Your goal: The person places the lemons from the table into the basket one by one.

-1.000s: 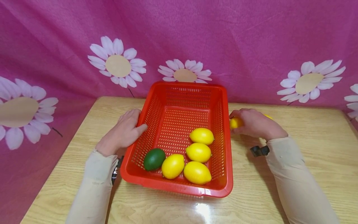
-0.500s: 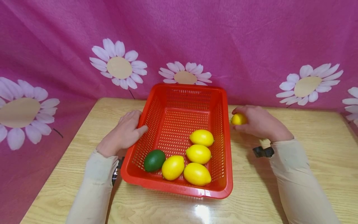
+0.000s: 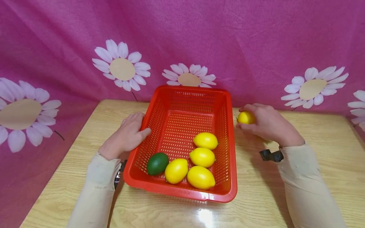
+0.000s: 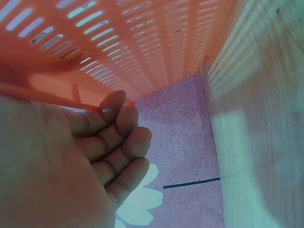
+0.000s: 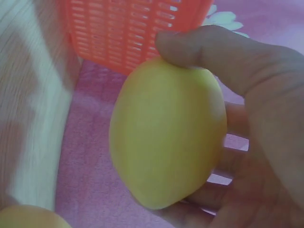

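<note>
A red plastic basket with slotted walls stands in the middle of the table in the head view. At its left rim my left hand grips the edge, thumb over the rim; in the left wrist view its fingers bend along the outside just below it. To the basket's right, my right hand holds a yellow lemon between thumb and fingers. The right wrist view shows this lemon up close, the thumb across its top end. Several lemons and one dark green fruit lie in the basket's near part.
Another yellow fruit pokes into the lower left corner of the right wrist view, on the tabletop, mostly hidden from the head view by the right hand. The light wooden table backs onto a pink flowered cloth.
My right hand has lifted the lemon off the tabletop beside the basket and shifted slightly right and back with it. The left hand and the basket stay put.
</note>
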Motion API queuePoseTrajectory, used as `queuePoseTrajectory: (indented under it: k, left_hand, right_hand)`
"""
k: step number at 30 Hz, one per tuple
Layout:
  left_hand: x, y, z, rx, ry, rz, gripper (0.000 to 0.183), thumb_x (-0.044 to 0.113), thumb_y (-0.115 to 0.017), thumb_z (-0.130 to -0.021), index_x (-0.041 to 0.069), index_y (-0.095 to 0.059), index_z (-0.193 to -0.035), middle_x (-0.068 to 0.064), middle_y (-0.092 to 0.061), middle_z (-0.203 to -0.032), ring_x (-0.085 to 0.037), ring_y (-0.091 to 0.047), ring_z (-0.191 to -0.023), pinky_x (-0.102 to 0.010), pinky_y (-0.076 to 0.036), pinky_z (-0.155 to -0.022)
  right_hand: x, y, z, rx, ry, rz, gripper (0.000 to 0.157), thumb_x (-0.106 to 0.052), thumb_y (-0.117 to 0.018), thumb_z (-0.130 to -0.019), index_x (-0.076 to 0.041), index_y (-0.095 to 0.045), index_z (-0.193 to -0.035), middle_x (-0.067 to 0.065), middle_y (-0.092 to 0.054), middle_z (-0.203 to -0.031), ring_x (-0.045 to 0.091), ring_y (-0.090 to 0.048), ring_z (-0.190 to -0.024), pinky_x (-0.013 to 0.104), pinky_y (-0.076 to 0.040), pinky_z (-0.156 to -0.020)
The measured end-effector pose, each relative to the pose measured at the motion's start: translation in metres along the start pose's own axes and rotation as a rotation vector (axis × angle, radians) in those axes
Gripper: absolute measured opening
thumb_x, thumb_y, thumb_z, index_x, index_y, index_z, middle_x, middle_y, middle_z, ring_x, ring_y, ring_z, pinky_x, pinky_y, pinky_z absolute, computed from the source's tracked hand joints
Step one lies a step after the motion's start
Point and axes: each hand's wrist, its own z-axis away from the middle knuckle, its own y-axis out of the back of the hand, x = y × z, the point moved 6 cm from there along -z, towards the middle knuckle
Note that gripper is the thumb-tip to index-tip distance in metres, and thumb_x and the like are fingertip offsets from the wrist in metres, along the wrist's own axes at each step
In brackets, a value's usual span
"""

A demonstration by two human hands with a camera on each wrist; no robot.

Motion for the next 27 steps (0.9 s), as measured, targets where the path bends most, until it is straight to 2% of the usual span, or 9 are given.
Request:
queuePoseTrajectory:
  k: [12,27]
  left_hand:
    - [-0.001,-0.001,0.0,0.005,-0.006,0.003,0.039,0.027,-0.052,-0.098,0.004,-0.052,-0.13,-0.01,-0.057,-0.111,-0.026,-0.048,-0.109,-0.043,-0.037,-0.093]
    - [-0.002,-0.001,-0.001,0.005,-0.006,0.011,0.038,0.027,-0.052,-0.099,0.004,-0.051,-0.129,-0.009,-0.057,-0.111,-0.025,-0.048,-0.109,-0.043,-0.038,-0.094]
  right_hand:
    - [-0.009,0.009,0.005,0.056,0.006,0.002,0.05,-0.039,-0.078,-0.088,-0.007,-0.067,-0.126,0.014,-0.069,-0.109,0.028,-0.062,-0.092,0.042,-0.051,-0.079]
    - [-0.028,0.019,0.013,0.119,0.039,-0.002,0.049,-0.039,-0.077,-0.088,-0.01,-0.068,-0.127,0.014,-0.069,-0.111,0.027,-0.062,-0.088,0.039,-0.049,-0.073]
